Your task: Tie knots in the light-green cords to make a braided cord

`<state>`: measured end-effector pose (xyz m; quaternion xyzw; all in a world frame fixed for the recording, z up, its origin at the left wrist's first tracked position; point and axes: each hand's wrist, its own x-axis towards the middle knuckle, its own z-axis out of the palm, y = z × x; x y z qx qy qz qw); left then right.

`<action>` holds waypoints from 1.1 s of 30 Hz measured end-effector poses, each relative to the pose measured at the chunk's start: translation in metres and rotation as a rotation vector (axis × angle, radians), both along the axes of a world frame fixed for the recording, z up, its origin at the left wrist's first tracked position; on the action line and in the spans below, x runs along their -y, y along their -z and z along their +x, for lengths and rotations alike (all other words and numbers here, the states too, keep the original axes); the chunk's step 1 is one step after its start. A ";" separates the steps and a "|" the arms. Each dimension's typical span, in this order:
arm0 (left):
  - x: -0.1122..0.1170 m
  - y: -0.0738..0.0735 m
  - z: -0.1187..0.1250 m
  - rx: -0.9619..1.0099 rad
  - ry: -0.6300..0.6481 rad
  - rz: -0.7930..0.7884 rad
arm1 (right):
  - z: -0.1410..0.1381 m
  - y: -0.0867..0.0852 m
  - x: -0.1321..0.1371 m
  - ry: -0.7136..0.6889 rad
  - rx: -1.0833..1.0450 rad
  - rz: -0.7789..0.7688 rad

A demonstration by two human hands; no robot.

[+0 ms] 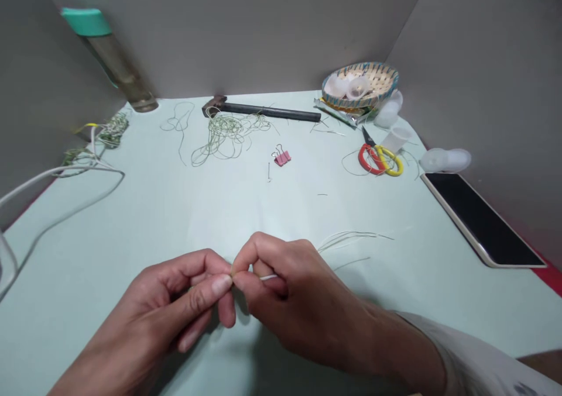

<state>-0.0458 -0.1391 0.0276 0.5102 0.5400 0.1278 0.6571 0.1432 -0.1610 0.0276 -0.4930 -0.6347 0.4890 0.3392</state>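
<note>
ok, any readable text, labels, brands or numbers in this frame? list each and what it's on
None can be read.
Bottle: no label visible.
Phone: screen dark, no marking.
Foil packet under the basket: any print too small and blurred to read.
Scissors, hammer, binder clip: no markings visible.

Pale green table (175, 220) with hammer (263, 110), pink binder clip (281, 157), scissors (380, 158), phone (480, 219) (screen dark), tangled thread (228, 131).
</note>
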 end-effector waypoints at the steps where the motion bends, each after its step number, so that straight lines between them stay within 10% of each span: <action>1: 0.000 0.000 0.000 0.017 0.003 0.002 | -0.001 -0.001 0.000 -0.004 0.005 -0.010; 14: 0.003 -0.006 0.003 0.125 -0.067 0.146 | 0.012 0.001 -0.004 -0.104 0.105 0.156; 29: 0.014 -0.002 -0.024 0.077 -0.049 0.201 | 0.144 0.008 0.022 0.009 0.605 0.202; 33: 0.015 0.002 -0.029 0.042 -0.025 0.223 | 0.133 0.002 0.016 0.120 0.668 0.371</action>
